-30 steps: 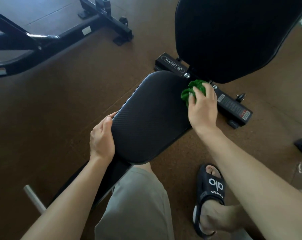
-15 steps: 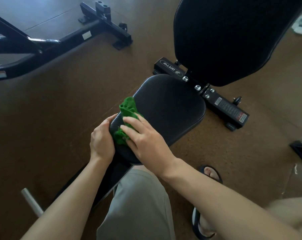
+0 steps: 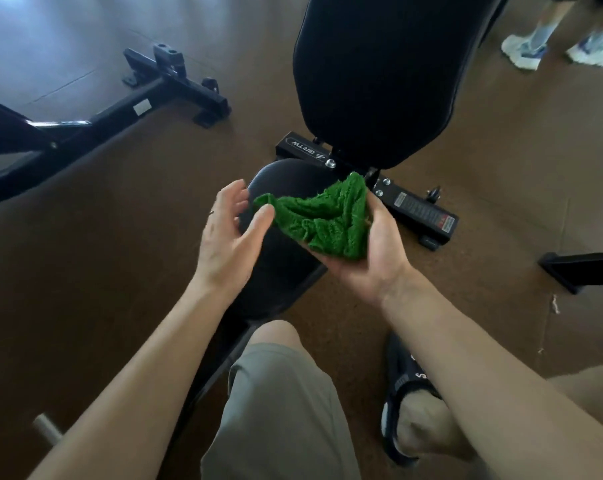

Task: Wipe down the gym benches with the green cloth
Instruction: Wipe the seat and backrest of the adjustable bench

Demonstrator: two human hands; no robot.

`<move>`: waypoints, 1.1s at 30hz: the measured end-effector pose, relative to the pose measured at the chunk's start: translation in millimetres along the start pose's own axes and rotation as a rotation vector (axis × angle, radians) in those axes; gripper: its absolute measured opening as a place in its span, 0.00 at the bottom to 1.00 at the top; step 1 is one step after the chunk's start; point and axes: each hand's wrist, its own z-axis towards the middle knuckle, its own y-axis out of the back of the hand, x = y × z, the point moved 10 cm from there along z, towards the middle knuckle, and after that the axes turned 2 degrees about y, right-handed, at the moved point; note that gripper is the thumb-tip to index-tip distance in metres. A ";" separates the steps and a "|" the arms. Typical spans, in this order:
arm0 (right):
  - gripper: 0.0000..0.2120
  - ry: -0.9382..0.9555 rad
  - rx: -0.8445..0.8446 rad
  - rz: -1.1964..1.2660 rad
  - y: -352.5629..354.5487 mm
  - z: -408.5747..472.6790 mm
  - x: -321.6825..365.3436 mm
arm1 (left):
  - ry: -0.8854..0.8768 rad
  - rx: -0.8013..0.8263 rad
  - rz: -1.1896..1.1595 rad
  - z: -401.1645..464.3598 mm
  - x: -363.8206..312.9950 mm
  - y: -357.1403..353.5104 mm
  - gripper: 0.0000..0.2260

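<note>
Above bench seat (image 3: 275,271): right hand (image 3: 369,258) cups green cloth (image 3: 324,220); left hand (image 3: 227,237) open.

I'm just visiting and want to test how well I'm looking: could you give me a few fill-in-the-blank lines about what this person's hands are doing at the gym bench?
1. The bunched cloth lying in the right hand is ____ in colour.
2. The left hand is open, its thumb beside the cloth's ____ corner.
3. Both hands are held above the bench's black ____ pad, not pressed on it.
4. The tall backrest stands ____ the cloth.

Missing words: green; left; seat; beyond
</note>
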 end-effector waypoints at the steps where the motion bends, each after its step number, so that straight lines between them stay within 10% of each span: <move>1: 0.30 -0.048 0.057 0.045 -5.6 -8.7 0.7 | 0.093 0.100 -0.075 -0.4 -5.3 -15.7 0.30; 4: 0.33 -0.086 0.197 -0.035 -13.3 -28.4 14.5 | 0.271 0.316 -0.215 -4.4 -19.9 -49.2 0.29; 7: 0.21 -0.083 0.239 -0.297 -5.2 -33.6 31.6 | 0.187 0.400 -0.124 -6.6 -40.7 -62.0 0.15; 12: 0.12 -0.005 0.061 -0.585 21.5 -17.0 80.3 | 0.026 0.326 0.093 -3.1 -84.7 -74.8 0.20; 19: 0.08 0.181 0.107 -0.758 19.0 8.5 146.9 | 0.279 0.563 -0.174 -10.1 -108.5 -128.6 0.10; 24: 0.15 0.470 0.040 -1.114 -0.4 20.9 211.1 | 0.286 0.383 -0.494 1.5 -127.8 -127.3 0.14; 29: 0.17 1.041 -0.230 -0.856 -15.3 -4.6 323.8 | 0.160 0.106 -0.753 22.5 -170.0 -106.2 0.15; 33: 0.34 0.948 -0.048 -0.865 -54.7 16.7 342.4 | 0.080 -0.032 -0.649 40.1 -213.9 -110.4 0.14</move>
